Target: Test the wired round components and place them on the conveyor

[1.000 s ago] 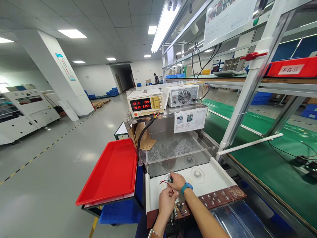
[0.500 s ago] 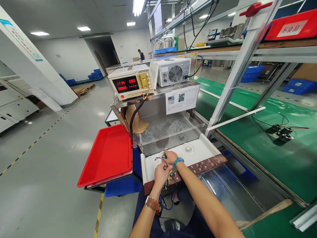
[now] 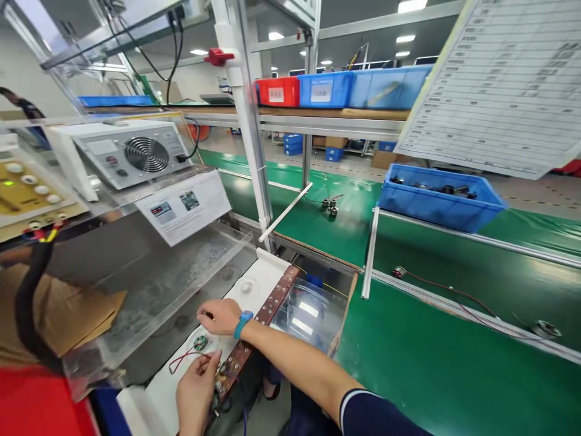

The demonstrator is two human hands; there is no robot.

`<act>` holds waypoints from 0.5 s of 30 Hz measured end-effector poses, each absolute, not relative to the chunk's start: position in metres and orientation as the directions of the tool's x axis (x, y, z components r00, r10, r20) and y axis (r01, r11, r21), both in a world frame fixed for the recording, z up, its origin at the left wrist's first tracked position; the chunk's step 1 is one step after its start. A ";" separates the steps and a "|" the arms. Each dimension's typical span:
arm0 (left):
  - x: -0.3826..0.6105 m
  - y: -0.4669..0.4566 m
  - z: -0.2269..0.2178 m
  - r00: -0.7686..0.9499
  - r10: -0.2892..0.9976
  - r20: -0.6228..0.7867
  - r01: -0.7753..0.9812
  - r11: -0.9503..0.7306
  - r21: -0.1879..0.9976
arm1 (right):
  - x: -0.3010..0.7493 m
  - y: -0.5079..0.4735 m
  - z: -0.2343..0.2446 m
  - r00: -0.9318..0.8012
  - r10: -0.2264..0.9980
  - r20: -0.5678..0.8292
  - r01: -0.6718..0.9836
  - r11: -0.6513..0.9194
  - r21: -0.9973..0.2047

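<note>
Disc (image 3: 200, 343) on white tray (image 3: 267, 274), just beyond left grip (image 3: 198, 383) pinching red wire (image 3: 171, 366); right grip (image 3: 221, 316) nearby, curled, hold unclear.

A printed sheet (image 3: 494, 91) hangs at a slant at my 2 o'clock, its rows too small for me to read. Below it, at 3, I see a blue bin (image 3: 436, 209) holding dark pieces. Toward 12, a red bin (image 3: 285, 85) stands beside a labelled blue box (image 3: 324, 89) on the shelf (image 3: 336, 114). My 11 shows a white post (image 3: 247, 127) with a red handle (image 3: 219, 57). Brown cardboard (image 3: 68, 315) sits between 8 and 9, near a red tray (image 3: 40, 399).
</note>
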State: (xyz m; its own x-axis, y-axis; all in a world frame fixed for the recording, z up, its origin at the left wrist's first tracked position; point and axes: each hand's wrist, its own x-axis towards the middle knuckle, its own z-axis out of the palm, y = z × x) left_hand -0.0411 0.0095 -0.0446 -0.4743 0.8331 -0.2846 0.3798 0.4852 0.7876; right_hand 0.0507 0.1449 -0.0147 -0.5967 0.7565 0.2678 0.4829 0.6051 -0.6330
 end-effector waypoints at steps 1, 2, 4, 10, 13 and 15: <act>-0.042 0.009 -0.045 -0.473 0.834 -0.283 0.393 0.488 0.780 | 0.070 0.145 -0.003 -0.579 0.750 0.319 0.453 0.621 -0.640; -0.042 0.009 -0.045 -0.473 0.835 -0.281 0.408 0.490 0.770 | 0.095 0.147 0.009 -0.553 0.749 0.364 0.437 0.633 -0.639; -0.042 0.011 -0.044 -0.483 0.829 -0.283 0.439 0.509 0.741 | 0.159 0.151 0.032 -0.448 0.786 0.425 0.458 0.610 -0.646; -0.029 0.010 -0.031 -0.491 0.827 -0.274 0.443 0.508 0.739 | 0.409 0.134 0.056 0.416 0.838 0.352 0.802 -0.156 -0.576; -0.021 0.005 -0.026 -0.477 0.855 -0.206 0.448 0.438 0.780 | 0.514 0.119 0.017 0.570 0.740 0.357 0.793 -0.382 -0.475; -0.019 0.004 -0.026 -0.485 0.855 -0.186 0.433 0.419 0.798 | 0.561 0.112 -0.019 0.512 0.822 0.249 0.813 -0.370 -0.450</act>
